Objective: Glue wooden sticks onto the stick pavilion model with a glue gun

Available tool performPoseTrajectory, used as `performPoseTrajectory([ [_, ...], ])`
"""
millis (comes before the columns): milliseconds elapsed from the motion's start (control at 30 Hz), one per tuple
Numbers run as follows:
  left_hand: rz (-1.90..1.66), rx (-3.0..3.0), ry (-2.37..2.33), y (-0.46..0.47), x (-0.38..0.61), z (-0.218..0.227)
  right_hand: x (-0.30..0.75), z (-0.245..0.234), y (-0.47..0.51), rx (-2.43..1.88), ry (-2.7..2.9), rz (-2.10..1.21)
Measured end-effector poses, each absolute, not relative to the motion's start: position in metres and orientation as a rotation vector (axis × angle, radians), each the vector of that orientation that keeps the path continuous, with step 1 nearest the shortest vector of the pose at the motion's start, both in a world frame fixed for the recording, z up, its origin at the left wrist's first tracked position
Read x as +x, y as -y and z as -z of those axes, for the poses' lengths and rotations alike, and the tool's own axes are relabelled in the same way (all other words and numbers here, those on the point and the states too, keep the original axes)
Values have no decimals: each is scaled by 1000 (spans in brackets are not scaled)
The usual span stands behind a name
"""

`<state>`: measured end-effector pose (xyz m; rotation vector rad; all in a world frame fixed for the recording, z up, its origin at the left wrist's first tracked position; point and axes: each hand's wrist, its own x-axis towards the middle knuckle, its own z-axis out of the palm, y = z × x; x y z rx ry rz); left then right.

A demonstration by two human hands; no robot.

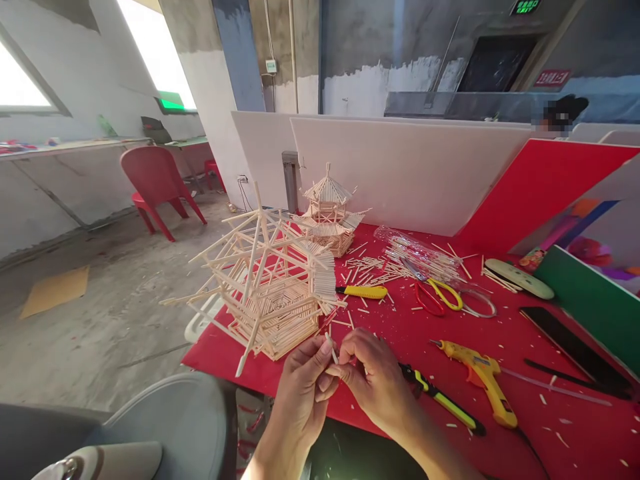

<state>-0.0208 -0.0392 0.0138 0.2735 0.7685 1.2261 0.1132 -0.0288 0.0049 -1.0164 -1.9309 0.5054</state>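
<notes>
My left hand [300, 390] and my right hand [373, 373] meet at the near edge of the red table [425, 333]. Both pinch one short pale wooden stick [330, 348] between their fingertips, and something red shows between my right fingers. Just left of my hands a large stick-built roof model [270, 287] lies tilted on the table corner. A smaller finished stick pavilion [327, 210] stands upright behind it. A yellow and black tool [443, 399] lies on the table right beside my right hand.
A yellow glue gun [483, 377], a yellow utility knife [363, 291], scissors [437, 293], a bag of sticks [420, 257] and loose stick bits lie on the table. White and red boards [415, 170] stand behind. A red chair [155, 183] is across the floor.
</notes>
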Motion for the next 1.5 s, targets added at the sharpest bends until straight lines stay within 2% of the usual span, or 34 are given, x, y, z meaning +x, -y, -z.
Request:
performPoseTrajectory([
  [533, -1240, 255, -780, 43, -15, -15, 122, -9, 34, -997, 1890, -434],
  [733, -1144, 442, -886, 44, -25, -15, 140, -18, 32, -982, 1875, -662],
  [933, -1134, 995, -1071, 50, -31, -21, 144, -29, 30, -1030, 1852, -853],
  [1133, -1162, 1520, -1271, 55, -28, -30, 142, -17, 28, -1065, 1768, -1221],
  [1267, -1265, 1436, -1316, 59, -19, -28, 141, -13, 36, -1059, 1782, -1157],
  [1400, -1331, 1089, -1267, 59, -12, -24, 145, -5, 41, -1062, 1617, -1215],
  [1500, -1339, 763, -1190, 55, -10, -22, 162, 4, 24, -1209, 1657, -964],
])
